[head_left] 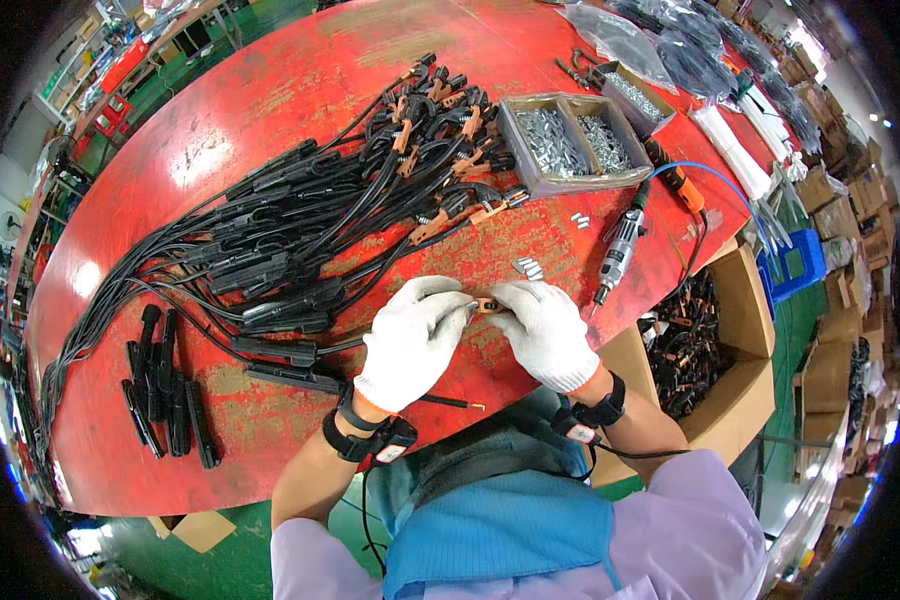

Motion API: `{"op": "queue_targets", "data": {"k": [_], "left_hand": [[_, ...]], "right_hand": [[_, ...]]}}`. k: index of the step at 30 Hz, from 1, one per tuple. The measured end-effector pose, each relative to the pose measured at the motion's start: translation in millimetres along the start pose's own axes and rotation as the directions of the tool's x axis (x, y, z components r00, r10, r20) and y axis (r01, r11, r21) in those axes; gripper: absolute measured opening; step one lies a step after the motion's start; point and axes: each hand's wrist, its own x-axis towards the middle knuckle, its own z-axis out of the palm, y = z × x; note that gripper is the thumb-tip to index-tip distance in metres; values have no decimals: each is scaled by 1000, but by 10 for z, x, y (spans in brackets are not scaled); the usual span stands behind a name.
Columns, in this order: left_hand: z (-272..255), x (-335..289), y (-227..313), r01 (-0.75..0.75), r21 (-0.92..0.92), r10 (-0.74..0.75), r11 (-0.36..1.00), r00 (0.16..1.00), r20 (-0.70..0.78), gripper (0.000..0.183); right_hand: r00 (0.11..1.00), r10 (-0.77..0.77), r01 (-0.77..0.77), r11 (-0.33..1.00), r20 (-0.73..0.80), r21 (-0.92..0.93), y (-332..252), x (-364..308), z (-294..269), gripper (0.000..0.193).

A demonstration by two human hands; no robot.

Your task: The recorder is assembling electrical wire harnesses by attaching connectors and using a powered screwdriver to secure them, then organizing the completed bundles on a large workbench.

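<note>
Both hands wear white knitted gloves and meet near the table's front edge. Between their fingertips is a small copper-coloured clamp piece (486, 306) with dark parts. My left hand (416, 338) pinches its left end. My right hand (542, 332) is closed on the other end, fingers bent toward the left hand. A black cable (455, 402) with a bare copper end lies below the hands. Small metal sleeves (528, 268) lie loose just beyond my fingertips. To the left is a big heap of black cables (280, 230) with black handles and copper-coloured clamp jaws (432, 226).
A divided box (575, 188) of small metal parts stands ahead. A grey power screwdriver (620, 250) and an orange-black tool (678, 185) lie to the right. A carton (750, 365) of copper-and-black clamp pieces stands at the table's right edge. Black handles (170, 400) lie at the left.
</note>
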Motion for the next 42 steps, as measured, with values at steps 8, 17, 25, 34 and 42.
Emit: {"op": "queue_targets", "data": {"k": [8,17,25,34,42], "left_hand": [[-35,60,-35,20,-37,-17,999,995,99,14],[-84,107,-235,117,107,-150,987,904,401,26],[23,-66,-115,-22,377,-89,926,958,274,29],[90,-47,-19,-141,670,72,729,989,131,25],[93,10,-20,-172,668,83,724,983,164,22]], "right_hand": [[996,-80,84,989,38,-119,47,-10,-87,33],[930,-338,366,835,143,-411,19,165,-192,34],[911,-356,412,813,210,-412,-10,196,-171,33],[789,301,-518,795,-536,-316,676,170,-646,64],[439,803,-836,529,-403,142,1249,102,-576,77]]}}
